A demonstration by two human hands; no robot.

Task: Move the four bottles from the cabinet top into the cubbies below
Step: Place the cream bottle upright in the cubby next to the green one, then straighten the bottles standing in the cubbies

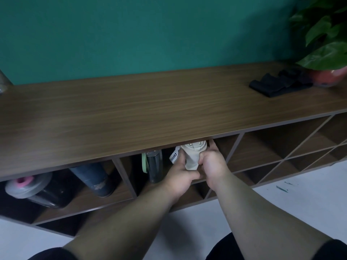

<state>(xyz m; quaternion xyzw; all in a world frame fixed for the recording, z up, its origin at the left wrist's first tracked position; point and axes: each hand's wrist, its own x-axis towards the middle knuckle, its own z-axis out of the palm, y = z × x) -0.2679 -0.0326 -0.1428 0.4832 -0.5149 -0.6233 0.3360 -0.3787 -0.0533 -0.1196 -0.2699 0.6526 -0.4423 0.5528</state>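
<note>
Final bottle being seated in the cubby; both hands engaged.

Head view: the left hand [179, 172] and right hand [212, 164] each clasp the cream bottle [191, 156], upright in the upper-row cubby [221, 147] just under the cabinet top, beside a dark bottle [155, 165] with a green strap. In the compartment to the left lie a blue bottle [92, 178] and a grey-lidded bottle [30, 188], both tilted. Judgement: the fourth placement is nearly complete; the next move calls for setting the base flat, then loosening both grips without toppling the neighbour. The worktop [131, 113] carries no bottles; a black cloth [277, 86] and a potted plant [326, 44] sit at its far right against a green wall [131, 34]. The floor is pale.
</note>
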